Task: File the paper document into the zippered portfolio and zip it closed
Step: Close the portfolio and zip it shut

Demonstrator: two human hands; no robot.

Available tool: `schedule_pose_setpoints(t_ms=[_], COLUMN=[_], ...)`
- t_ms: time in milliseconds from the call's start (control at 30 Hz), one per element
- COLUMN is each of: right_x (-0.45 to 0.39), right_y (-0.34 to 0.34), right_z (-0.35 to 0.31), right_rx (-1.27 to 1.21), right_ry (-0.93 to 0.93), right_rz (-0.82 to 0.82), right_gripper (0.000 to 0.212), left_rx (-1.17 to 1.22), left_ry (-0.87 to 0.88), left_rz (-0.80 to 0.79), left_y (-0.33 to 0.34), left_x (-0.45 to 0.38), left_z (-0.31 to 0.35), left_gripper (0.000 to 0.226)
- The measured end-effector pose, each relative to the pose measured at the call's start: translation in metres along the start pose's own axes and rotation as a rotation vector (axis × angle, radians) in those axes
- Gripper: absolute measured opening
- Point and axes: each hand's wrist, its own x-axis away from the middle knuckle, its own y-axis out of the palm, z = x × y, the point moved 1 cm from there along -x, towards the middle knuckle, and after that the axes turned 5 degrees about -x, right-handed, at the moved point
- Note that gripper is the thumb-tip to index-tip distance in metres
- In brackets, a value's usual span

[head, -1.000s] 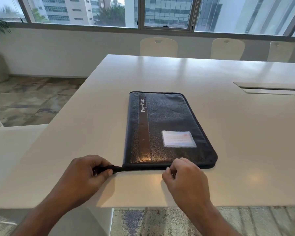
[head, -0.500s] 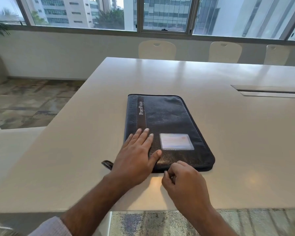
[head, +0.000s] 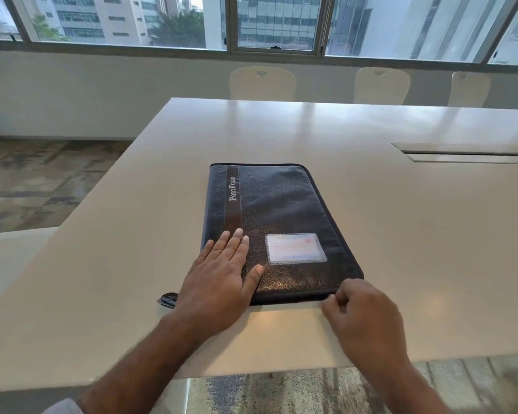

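Note:
A black leather portfolio (head: 278, 210) with a brown stripe and a clear card window lies flat and closed on the white table (head: 401, 234). My left hand (head: 219, 282) lies flat on its near left corner, fingers straight. My right hand (head: 359, 312) is at the near right corner with fingers curled against the zipper edge; the zipper pull itself is hidden under the fingers. A black strap end (head: 168, 300) sticks out on the table left of my left wrist. No paper document is visible.
A recessed cable slot (head: 467, 153) is set in the table at the right. Three white chairs (head: 262, 83) stand along the far edge under the windows. The table's near edge runs just below my forearms.
My left hand let go of the strap and moved onto the portfolio cover. My right hand slid along the near edge from the middle to the right corner.

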Motion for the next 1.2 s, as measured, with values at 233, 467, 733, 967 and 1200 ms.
schedule_pose_setpoints(t_ms=[233,467,733,967,1200], right_x=[-0.011,-0.026,-0.051,-0.050,-0.051], right_y=[-0.021,-0.026,-0.022,-0.023,-0.030], right_z=[0.035,0.048,0.057,0.060,0.063], right_rx=[-0.012,0.010,0.007,-0.060,-0.070], right_ry=[0.106,0.045,0.019,-0.004,-0.080], right_rz=[0.013,0.026,0.014,-0.020,-0.077], right_gripper=[0.027,0.018,0.012,0.012,0.012], left_rx=[-0.014,-0.021,-0.044,0.046,0.068], left_ry=[0.011,0.014,0.013,-0.024,0.019], left_rz=[0.020,0.006,-0.032,-0.153,0.025], left_y=[0.003,0.003,0.000,-0.031,-0.014], left_x=[0.001,0.000,0.000,-0.027,-0.084], left_z=[0.000,0.000,0.001,0.009,0.033], left_gripper=[0.079,0.076,0.084,0.075,0.077])
